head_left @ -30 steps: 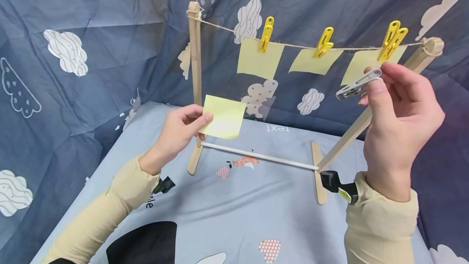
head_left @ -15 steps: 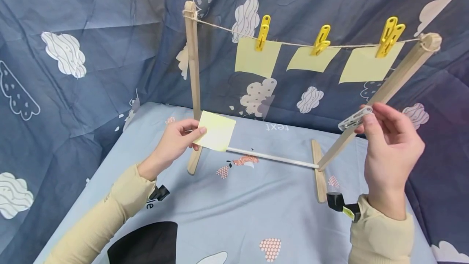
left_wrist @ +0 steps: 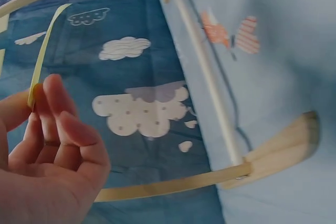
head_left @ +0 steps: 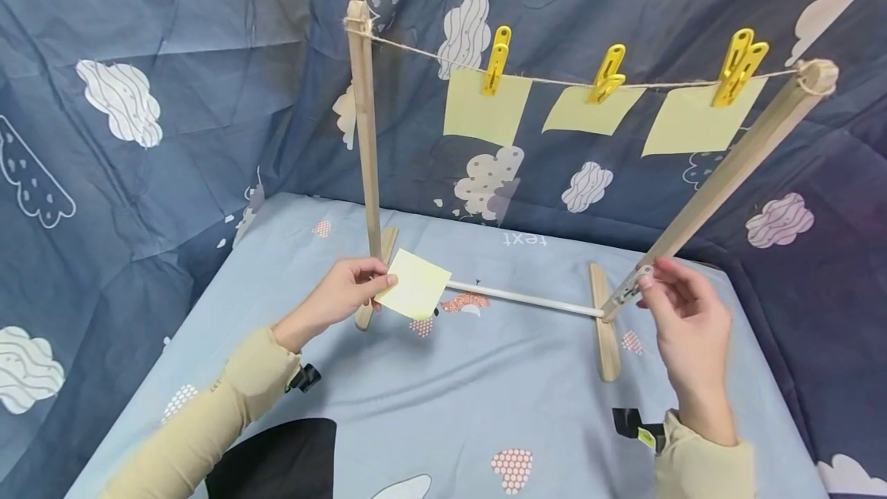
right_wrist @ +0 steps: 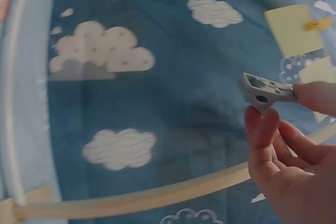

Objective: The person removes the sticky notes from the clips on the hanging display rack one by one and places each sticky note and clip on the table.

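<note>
My left hand [head_left: 346, 295] pinches a yellow sticky note [head_left: 418, 286] by its left edge, thumb on top. In the left wrist view the note [left_wrist: 44, 51] is seen edge-on between thumb and fingers. A grey clothespin [head_left: 632, 285] is pinched between thumb and fingers of my right hand [head_left: 693, 329], in front of the rack's right post. The right wrist view shows the clothespin [right_wrist: 265, 90] with its nose pointing away from the hand. Above, yellow clothespins [head_left: 497, 60] hold three yellow notes [head_left: 487, 108] on a twine line [head_left: 416, 48].
A wooden rack with a left post [head_left: 365, 129], a right post [head_left: 734, 156] and a white crossbar [head_left: 527, 299] stands on the light blue sheet [head_left: 443, 383]. Dark blue cloud-patterned cloth [head_left: 208, 37] hangs behind. A black shape [head_left: 277, 460] lies at the front.
My right hand has come down and left with the grey clothespin, away from the line. My left hand has lowered with the sticky note, which is now tilted.
</note>
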`<action>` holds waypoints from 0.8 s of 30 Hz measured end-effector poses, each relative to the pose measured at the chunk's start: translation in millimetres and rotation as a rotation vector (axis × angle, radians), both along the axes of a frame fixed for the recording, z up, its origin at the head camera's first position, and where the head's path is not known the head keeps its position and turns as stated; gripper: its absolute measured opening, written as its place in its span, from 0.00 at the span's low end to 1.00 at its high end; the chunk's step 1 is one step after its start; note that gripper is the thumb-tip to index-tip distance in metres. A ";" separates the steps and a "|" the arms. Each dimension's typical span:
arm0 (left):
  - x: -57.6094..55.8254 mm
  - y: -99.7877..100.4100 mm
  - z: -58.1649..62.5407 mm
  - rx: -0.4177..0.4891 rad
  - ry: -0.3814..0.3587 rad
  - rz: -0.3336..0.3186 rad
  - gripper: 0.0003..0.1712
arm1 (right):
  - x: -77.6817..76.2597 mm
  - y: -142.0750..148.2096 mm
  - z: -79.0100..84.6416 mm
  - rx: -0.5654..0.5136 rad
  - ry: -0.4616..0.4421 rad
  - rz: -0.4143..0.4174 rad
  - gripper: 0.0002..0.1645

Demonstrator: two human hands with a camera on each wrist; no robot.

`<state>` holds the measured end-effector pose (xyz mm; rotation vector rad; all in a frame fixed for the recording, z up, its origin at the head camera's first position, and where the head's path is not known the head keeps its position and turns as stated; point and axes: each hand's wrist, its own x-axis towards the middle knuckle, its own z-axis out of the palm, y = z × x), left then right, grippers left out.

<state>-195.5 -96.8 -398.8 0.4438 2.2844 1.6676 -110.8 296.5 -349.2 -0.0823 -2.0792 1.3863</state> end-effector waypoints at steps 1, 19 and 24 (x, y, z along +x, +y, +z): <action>0.1 0.2 -3.9 -0.015 -0.008 -0.012 0.10 | 0.9 0.8 -5.4 0.043 -0.046 -0.007 0.20; 3.2 -6.2 -73.2 -0.147 -0.082 -0.159 0.09 | 22.2 3.5 -102.3 0.349 -0.424 0.082 0.26; 7.0 -2.0 -81.6 -0.188 -0.045 -0.157 0.08 | 28.0 4.2 -117.5 0.399 -0.529 0.086 0.26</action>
